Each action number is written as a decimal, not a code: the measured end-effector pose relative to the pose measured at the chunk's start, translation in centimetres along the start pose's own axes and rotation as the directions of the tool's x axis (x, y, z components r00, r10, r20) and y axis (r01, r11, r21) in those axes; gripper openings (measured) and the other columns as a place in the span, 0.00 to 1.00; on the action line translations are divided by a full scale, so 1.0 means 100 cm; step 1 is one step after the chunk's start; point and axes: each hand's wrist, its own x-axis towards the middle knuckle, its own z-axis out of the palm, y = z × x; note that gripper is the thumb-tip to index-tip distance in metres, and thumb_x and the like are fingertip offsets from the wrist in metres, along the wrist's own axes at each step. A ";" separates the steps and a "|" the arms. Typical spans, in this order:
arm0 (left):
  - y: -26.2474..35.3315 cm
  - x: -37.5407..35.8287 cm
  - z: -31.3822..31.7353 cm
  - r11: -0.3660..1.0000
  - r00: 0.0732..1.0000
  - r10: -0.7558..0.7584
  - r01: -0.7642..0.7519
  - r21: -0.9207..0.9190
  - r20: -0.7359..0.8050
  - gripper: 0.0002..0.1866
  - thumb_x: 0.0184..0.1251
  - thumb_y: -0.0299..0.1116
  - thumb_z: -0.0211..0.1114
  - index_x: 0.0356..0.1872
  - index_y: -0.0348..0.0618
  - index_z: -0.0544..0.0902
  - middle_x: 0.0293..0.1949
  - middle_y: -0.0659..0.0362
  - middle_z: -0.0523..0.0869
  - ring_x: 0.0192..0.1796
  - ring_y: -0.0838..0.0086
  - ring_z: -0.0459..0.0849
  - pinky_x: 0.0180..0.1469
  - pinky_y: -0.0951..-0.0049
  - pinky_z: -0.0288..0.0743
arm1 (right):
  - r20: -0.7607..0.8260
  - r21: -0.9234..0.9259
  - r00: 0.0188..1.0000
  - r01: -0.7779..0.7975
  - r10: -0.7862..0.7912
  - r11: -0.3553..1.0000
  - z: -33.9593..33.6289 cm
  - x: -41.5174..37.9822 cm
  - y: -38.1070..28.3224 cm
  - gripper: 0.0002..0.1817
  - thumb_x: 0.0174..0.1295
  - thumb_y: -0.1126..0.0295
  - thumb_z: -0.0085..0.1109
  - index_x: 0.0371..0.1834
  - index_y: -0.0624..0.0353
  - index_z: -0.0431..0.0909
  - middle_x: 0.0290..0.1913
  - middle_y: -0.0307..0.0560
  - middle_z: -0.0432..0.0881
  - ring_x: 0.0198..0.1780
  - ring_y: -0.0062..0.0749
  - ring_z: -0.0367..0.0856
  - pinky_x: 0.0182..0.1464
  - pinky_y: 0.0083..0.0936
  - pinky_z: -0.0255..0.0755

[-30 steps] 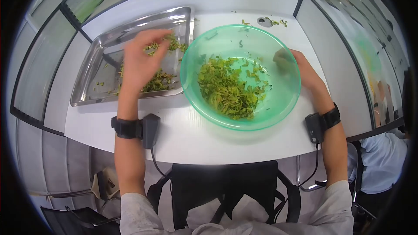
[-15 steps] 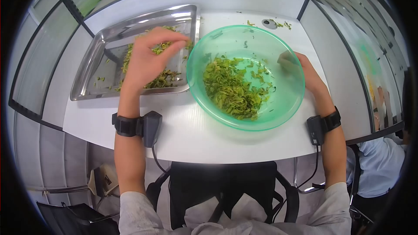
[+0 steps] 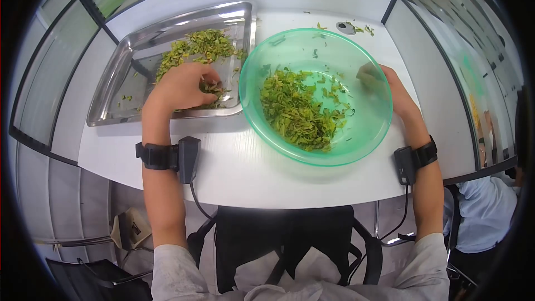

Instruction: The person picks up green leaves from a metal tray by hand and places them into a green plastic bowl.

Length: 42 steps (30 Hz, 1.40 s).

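Observation:
My left hand (image 3: 181, 88) is down in the shallow metal tray (image 3: 106, 103), near its front right. Its thumb and fingers curl around a bunch of chopped green leaves (image 3: 212, 87). Behind that hand lies a larger spread of the same leaves (image 3: 209, 44). To the right stands a translucent green plastic bowl (image 3: 359, 128), with a heap of leaves (image 3: 298, 111) mostly on its left side. My right hand (image 3: 394, 86) grips the bowl's right side; its fingertips show blurred through the wall.
Scattered leaf bits (image 3: 365, 29) lie by a round cable hole (image 3: 345, 27) at the back of the white table (image 3: 267, 187). Clear panels with dark frames enclose the sides. A black chair (image 3: 284, 234) is at the front edge. Another person's sleeve (image 3: 485, 212) shows at lower right.
My left hand has moved down and slightly left, from above the tray to the leaves at its front. The right hand still holds the bowl, which has hardly shifted.

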 end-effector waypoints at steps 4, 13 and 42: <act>-0.004 0.004 0.002 0.999 0.994 -0.038 0.035 0.032 0.105 0.10 0.46 0.26 0.68 0.34 0.38 0.85 0.29 0.54 0.87 0.34 0.67 0.86 0.42 0.69 0.78 | 0.007 0.013 1.000 0.028 -0.028 1.000 0.000 -0.001 0.000 0.13 0.64 0.62 0.59 0.44 0.61 0.79 0.34 0.33 0.79 0.34 0.15 0.73 0.38 0.17 0.71; 0.009 0.006 0.000 0.994 0.954 -0.056 0.082 0.078 -0.296 0.07 0.52 0.33 0.66 0.33 0.48 0.86 0.31 0.62 0.87 0.30 0.73 0.82 0.36 0.72 0.76 | 0.018 -0.009 0.999 0.030 -0.030 1.000 -0.002 0.000 0.000 0.13 0.64 0.62 0.59 0.44 0.61 0.79 0.36 0.33 0.79 0.36 0.15 0.74 0.40 0.18 0.71; -0.006 0.020 0.013 0.980 0.929 0.011 -0.084 -0.181 -0.370 0.07 0.55 0.26 0.66 0.36 0.41 0.85 0.31 0.57 0.87 0.30 0.76 0.83 0.37 0.76 0.77 | 0.059 0.031 0.996 0.065 -0.067 0.997 -0.003 0.001 0.002 0.14 0.64 0.63 0.58 0.46 0.62 0.79 0.37 0.35 0.80 0.38 0.16 0.75 0.42 0.18 0.72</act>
